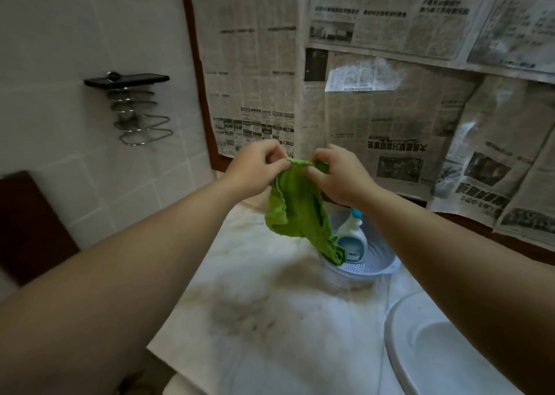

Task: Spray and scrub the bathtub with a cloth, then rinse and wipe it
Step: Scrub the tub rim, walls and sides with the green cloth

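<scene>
While I am holding the green cloth (pixel 295 211) up over the far end of the marble table (pixel 270 313), my left hand (pixel 255 169) is pinching its top edge between thumb and curled fingers, and my right hand (pixel 336 175) is pinching the same edge just beside it, so both grips are closing on the cloth and nothing else. The cloth is hanging bunched and crumpled, its lowest tail dipping into the white perforated basket (pixel 375 267) that is sitting near the table's far edge. The spray bottle (pixel 353 238) is standing upright inside that basket, right beside the hanging tail. I judge I am shaking the cloth open before any spraying or scrubbing begins, so the task is barely starting. The tail is the risk I see: if I am lifting or flicking while it is snagging on the bottle's neck, I could be tipping the bottle over or dragging the light basket toward the table's edge. My pinches are also shallow, so a hard shake could be pulling the edge out of one grip. The bathtub itself I cannot identify with certainty here.
</scene>
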### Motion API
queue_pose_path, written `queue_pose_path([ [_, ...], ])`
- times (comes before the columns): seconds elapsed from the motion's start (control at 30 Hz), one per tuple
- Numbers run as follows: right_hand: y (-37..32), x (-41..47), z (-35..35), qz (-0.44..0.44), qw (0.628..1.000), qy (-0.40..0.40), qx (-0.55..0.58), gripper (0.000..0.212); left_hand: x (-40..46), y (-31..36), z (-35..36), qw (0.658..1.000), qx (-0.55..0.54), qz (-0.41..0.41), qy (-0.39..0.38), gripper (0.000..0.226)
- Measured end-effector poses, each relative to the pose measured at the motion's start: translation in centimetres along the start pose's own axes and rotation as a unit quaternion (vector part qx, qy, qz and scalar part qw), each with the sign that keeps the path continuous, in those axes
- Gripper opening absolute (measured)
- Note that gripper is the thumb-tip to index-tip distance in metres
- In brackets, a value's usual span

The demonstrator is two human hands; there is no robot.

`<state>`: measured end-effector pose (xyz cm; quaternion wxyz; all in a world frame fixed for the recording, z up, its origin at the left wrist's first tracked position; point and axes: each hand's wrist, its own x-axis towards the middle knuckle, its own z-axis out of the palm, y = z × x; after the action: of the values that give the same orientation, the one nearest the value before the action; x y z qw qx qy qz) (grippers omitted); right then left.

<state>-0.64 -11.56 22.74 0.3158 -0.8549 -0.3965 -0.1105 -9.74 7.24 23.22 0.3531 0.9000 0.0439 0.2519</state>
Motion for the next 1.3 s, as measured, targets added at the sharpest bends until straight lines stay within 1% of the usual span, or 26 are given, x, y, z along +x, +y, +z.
queue_pose_path([
  [0.07,-0.3,0.3,-0.4,-0.036,0.999,-0.005,-0.027,0.028,-0.4,0.4,-1.0,1.0,0.024,-0.01,-0.001,0.013],
  [0.13,-0.4,0.6,-0.8,-0.058,0.998,-0.023,-0.019,0.025,-0.8,0.8,-1.9,0.999,0.034,-0.016,0.006,0.014],
  [0.2,-0.5,0.5,-1.2,-0.057,0.997,-0.044,0.033,0.018,-1.1,1.2,-2.8,0.999,0.019,-0.032,0.019,0.013],
  [0.3,-0.6,0.4,-1.9,-0.054,0.989,-0.045,0.132,0.02,-1.9,1.7,-4.1,0.998,-0.003,-0.057,0.018,0.01],
  [0.33,-0.7,0.3,-2.3,-0.068,0.986,-0.055,0.142,0.027,-2.3,2.0,-4.4,0.998,-0.004,-0.061,0.012,0.01],
  [0.37,-0.9,0.3,-2.5,-0.083,0.983,-0.066,0.149,0.029,-2.6,2.4,-4.7,0.998,-0.002,-0.066,0.004,0.011],
  [0.43,-1.1,0.3,-2.9,-0.103,0.982,-0.076,0.136,0.016,-3.3,3.2,-5.0,0.996,0.004,-0.089,-0.016,0.013],
  [0.53,-1.2,0.2,-2.9,-0.11,0.982,-0.091,0.123,0.031,-3.9,4.1,-5.1,0.994,0.006,-0.105,-0.036,0.01],
  [0.6,-1.4,0.0,-2.7,-0.119,0.981,-0.107,0.109,0.026,-4.3,4.4,-5.2,0.994,0.008,-0.101,-0.03,0.008],
  [0.67,-1.6,-0.3,-2.5,-0.113,0.976,-0.137,0.129,0.014,-4.8,4.6,-5.4,0.994,0.038,-0.096,-0.02,0.008],
  [0.7,-1.6,-0.3,-2.5,-0.111,0.972,-0.159,0.134,0.011,-5.1,4.9,-5.6,0.994,0.057,-0.089,-0.019,0.011],
  [0.73,-1.8,-0.4,-2.6,-0.118,0.967,-0.186,0.126,0.014,-5.4,5.1,-5.8,0.994,0.073,-0.082,-0.029,0.013],
  [0.77,-1.8,-0.3,-2.6,-0.136,0.964,-0.211,0.091,0.014,-5.7,5.3,-6.1,0.991,0.089,-0.082,-0.051,0.014],
  [0.83,-2.3,-0.1,-2.7,-0.186,0.952,-0.243,0.001,0.006,-6.3,5.4,-6.7,0.977,0.138,-0.106,-0.123,0.017],
  [0.87,-2.7,-0.1,-2.6,-0.198,0.948,-0.249,-0.022,0.008,-6.7,5.4,-6.8,0.964,0.172,-0.121,-0.163,0.02],
  [0.93,-3.6,-0.1,-2.6,-0.193,0.947,-0.255,-0.011,0.012,-7.1,4.9,-6.7,0.937,0.236,-0.137,-0.216,0.024],
  [1.0,-4.4,-0.4,-2.5,-0.194,0.947,-0.256,0.018,0.013,-7.7,4.0,-6.4,0.918,0.279,-0.148,-0.238,0.017],
  [1.03,-4.7,-0.5,-2.3,-0.19,0.947,-0.256,0.033,0.012,-8.1,3.3,-6.2,0.909,0.289,-0.165,-0.25,0.015],
  [1.1,-4.8,-0.4,-2.3,-0.169,0.95,-0.252,0.07,0.011,-9.1,1.3,-5.6,0.902,0.267,-0.203,-0.272,0.021],
  [1.13,-4.8,-0.2,-2.4,-0.156,0.952,-0.25,0.087,0.01,-9.7,0.0,-5.3,0.908,0.238,-0.218,-0.266,0.023],
  [1.2,-4.4,0.2,-2.8,-0.139,0.955,-0.241,0.102,0.009,-10.7,-2.1,-4.9,0.928,0.188,-0.229,-0.227,0.016],
  [1.27,-4.0,0.7,-3.1,-0.133,0.958,-0.232,0.102,0.007,-11.2,-3.6,-5.1,0.934,0.199,-0.222,-0.195,0.008],
  [1.3,-3.6,1.1,-3.2,-0.133,0.96,-0.227,0.092,0.006,-11.2,-4.1,-5.4,0.936,0.201,-0.217,-0.19,0.01],
])
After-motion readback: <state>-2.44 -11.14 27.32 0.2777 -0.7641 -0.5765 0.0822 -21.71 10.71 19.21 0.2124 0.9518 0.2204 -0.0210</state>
